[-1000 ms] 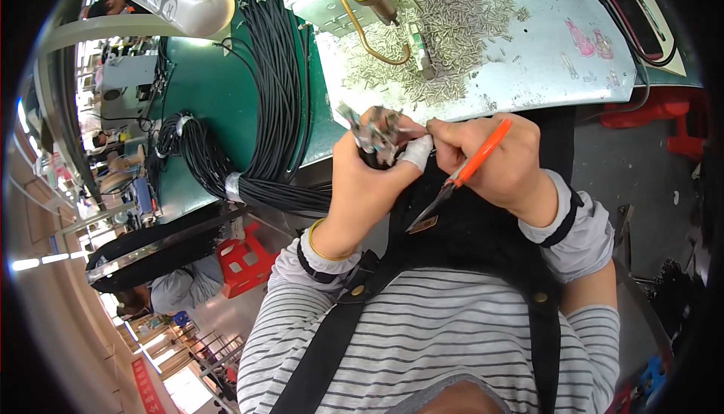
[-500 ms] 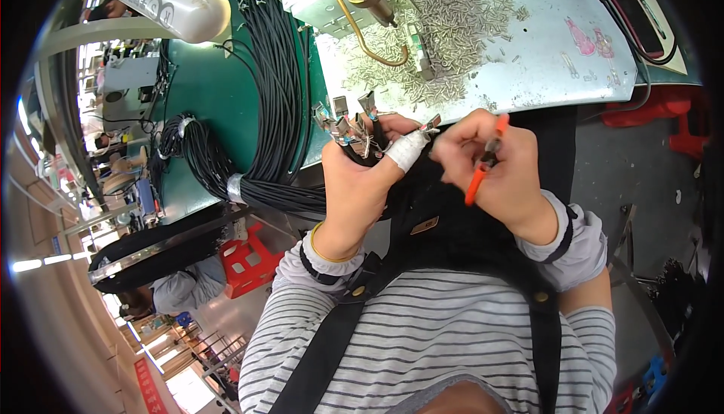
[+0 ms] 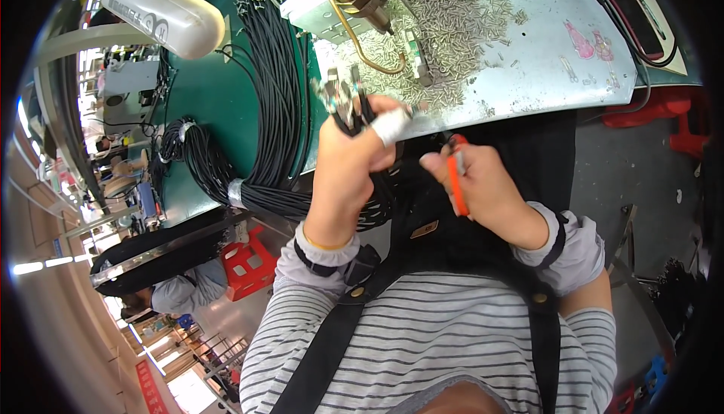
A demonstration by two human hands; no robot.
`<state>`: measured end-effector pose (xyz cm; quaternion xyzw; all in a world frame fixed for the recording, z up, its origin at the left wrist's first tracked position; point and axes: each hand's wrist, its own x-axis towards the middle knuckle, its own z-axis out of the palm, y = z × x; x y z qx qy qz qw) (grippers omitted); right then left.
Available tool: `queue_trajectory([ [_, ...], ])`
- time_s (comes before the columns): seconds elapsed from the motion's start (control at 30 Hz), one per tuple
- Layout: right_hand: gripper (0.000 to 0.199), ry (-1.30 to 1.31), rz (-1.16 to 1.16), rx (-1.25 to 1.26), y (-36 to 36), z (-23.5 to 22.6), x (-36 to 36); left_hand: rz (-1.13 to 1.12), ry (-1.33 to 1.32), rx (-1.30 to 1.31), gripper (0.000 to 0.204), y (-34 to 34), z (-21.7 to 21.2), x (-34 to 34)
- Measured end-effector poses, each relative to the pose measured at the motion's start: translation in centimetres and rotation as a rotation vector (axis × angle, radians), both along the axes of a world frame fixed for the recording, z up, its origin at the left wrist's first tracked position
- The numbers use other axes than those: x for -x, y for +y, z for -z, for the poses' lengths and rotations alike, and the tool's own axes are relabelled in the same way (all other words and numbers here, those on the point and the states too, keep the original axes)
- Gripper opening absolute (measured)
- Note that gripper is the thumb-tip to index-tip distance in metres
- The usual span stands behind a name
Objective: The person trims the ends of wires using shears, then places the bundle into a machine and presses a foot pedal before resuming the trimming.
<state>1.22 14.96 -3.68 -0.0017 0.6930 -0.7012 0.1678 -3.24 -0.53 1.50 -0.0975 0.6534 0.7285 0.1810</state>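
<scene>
My left hand (image 3: 339, 169), its thumb wrapped in white tape, is closed around several black cables with metal connectors (image 3: 338, 96) on their ends. The connector ends stick up past my fingers, over the near edge of the worktable, and are slightly blurred. One connector end (image 3: 413, 109) juts out beyond the taped thumb. To the right and a little lower, my right hand (image 3: 489, 186) grips orange-handled pliers (image 3: 457, 180). Their dark jaws point up toward the table edge, apart from the connectors; motion blurs them.
Small metal pins (image 3: 460, 44) lie heaped on the light worktable (image 3: 543, 75) beneath a machine head with a brass-coloured tube (image 3: 354, 33). Long black cable bundles (image 3: 271, 75) lie on the green surface at left. A red stool (image 3: 253, 263) stands lower left, near another person (image 3: 185, 289).
My left hand has risen slightly and tilted with the cables. My right hand has moved down and left, turning the pliers so the jaws point upward.
</scene>
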Motion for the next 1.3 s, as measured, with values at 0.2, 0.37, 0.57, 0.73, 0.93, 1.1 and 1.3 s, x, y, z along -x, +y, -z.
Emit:
queue_trajectory([
  [0.2,0.018,0.036,0.346,0.188,0.1,-1.9,3.8,-0.032,-0.066,-0.334,0.014,0.4,1.9,4.1],
  [0.37,0.016,0.171,0.288,-0.017,0.3,-1.6,7.7,0.04,-0.094,-0.287,0.016,0.3,1.7,5.5],
  [0.57,0.015,0.126,0.218,0.04,0.1,-1.2,8.6,0.078,-0.119,-0.245,0.015,-0.1,1.3,6.1],
  [0.73,0.014,0.209,0.205,-0.06,0.0,-0.3,8.9,0.055,-0.082,-0.237,0.014,0.0,1.2,5.9],
  [0.93,0.013,0.269,0.213,-0.073,-0.1,-0.3,8.7,0.019,-0.049,-0.192,0.015,0.2,1.0,5.6],
  [1.1,0.013,0.283,0.237,-0.106,-0.3,-0.6,8.5,0.026,-0.078,-0.169,0.016,0.2,0.9,5.7],
  [1.3,0.015,0.191,0.211,0.101,0.3,-1.6,7.4,0.091,-0.172,-0.425,0.019,-0.5,1.2,4.5],
])
